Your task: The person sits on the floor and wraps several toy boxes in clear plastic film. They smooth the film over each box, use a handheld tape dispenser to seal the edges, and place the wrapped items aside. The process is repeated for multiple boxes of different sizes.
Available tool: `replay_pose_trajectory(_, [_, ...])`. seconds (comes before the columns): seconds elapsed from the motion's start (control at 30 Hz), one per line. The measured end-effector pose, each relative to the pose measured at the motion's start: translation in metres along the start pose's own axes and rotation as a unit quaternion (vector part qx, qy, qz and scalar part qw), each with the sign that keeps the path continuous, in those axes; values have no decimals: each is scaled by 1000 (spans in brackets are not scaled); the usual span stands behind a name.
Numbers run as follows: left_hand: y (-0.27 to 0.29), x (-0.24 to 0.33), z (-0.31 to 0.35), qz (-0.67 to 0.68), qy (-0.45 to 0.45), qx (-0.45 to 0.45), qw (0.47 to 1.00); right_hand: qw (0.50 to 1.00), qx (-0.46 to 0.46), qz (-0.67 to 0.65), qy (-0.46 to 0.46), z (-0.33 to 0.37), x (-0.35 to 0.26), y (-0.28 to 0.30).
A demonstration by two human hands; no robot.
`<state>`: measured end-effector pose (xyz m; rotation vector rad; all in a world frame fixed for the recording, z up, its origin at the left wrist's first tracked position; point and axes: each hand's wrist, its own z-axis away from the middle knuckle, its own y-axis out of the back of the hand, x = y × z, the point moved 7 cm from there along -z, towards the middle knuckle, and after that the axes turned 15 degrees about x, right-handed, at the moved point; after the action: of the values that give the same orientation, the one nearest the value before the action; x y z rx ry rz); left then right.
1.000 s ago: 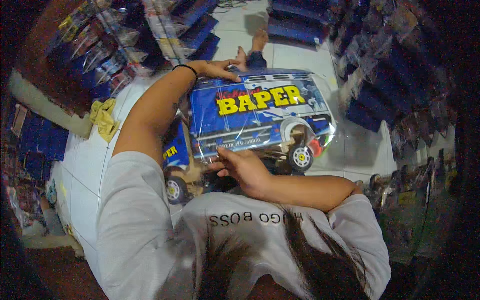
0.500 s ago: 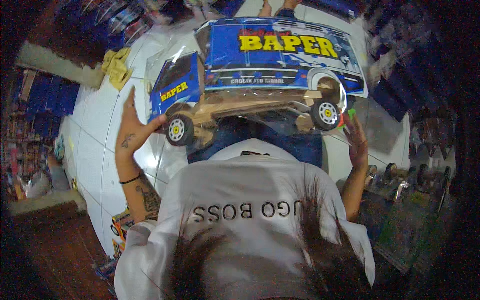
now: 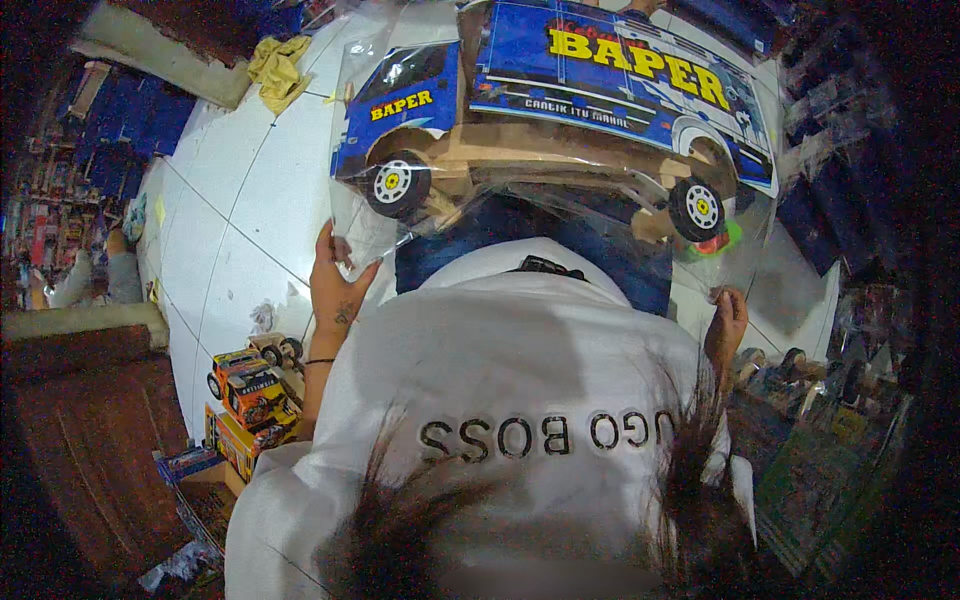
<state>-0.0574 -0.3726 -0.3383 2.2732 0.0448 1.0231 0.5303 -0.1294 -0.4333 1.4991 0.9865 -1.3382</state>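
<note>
A large blue toy truck [image 3: 560, 104] with yellow lettering, a brown underside and black wheels with white hubs lies across my lap. Clear plastic wrapping [image 3: 570, 190] covers it and hangs loose along the near side. My left hand [image 3: 340, 280] is beside the loose plastic, below the front wheel, with thumb and fingers apart. On the other side, below the rear wheel, the curled fingers of my right hand [image 3: 727, 318] pinch the edge of the plastic. A small red and green piece [image 3: 722, 240] shows through the plastic by the rear wheel.
Smaller orange toy trucks [image 3: 250, 395] stand by my left elbow, beside an open box [image 3: 205, 490]. A yellow cloth [image 3: 278, 72] lies on the white tiled floor [image 3: 240, 200] at the far left. Several dark wheels [image 3: 790, 368] are at the right. Another person's hand [image 3: 643, 6] shows at the top edge.
Both hands have left the truck's two ends and drawn back toward my body, down to the loose plastic. In the picture, the truck sits higher and further right.
</note>
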Motion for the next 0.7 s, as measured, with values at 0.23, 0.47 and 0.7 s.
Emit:
replay_pose_trajectory(0.23, [41,0,-40,-127,-374,51,918,960,132,-163,185,-36,-95,-2])
replay_pose_trajectory(0.47, [95,119,-258,-120,-415,170,886,933,101,-212,271,-214,-346,-90])
replay_pose_trajectory(0.7, [11,104,-394,87,-317,45,943,872,131,164,443,-320,-520,-134])
